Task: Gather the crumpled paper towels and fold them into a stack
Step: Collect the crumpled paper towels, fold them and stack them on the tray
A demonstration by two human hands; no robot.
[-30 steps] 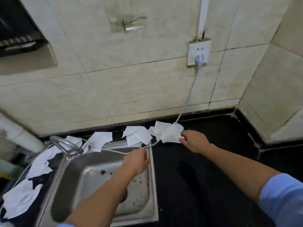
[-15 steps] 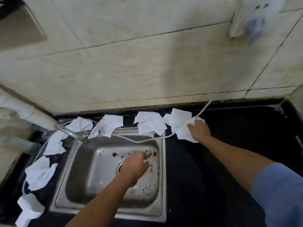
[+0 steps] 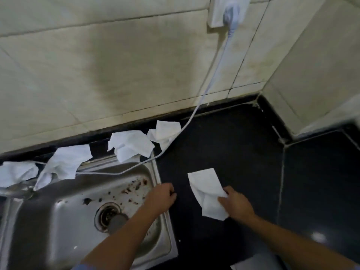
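Observation:
My right hand point(image 3: 236, 206) grips a white paper towel point(image 3: 206, 191) at its right edge, low over the black counter point(image 3: 233, 152) beside the sink. My left hand point(image 3: 161, 196) hovers over the sink's right rim with fingers curled and nothing in it. Several crumpled towels lie along the back edge: one point(image 3: 165, 132) under the cable, one point(image 3: 130, 146) at the sink's back right corner, one point(image 3: 64, 162) behind the sink, one point(image 3: 16, 172) at the far left.
A steel sink point(image 3: 159, 180) with a dirty basin and drain point(image 3: 108, 215) fills the lower left. A white cable point(image 3: 206, 90) runs from a wall socket point(image 3: 224, 10) down across the towels and sink. Tiled walls close the back and right corner.
My right hand has pulled one towel off the back row toward me, onto the counter. My left hand has shifted right to the sink's rim. The view has tilted down and right.

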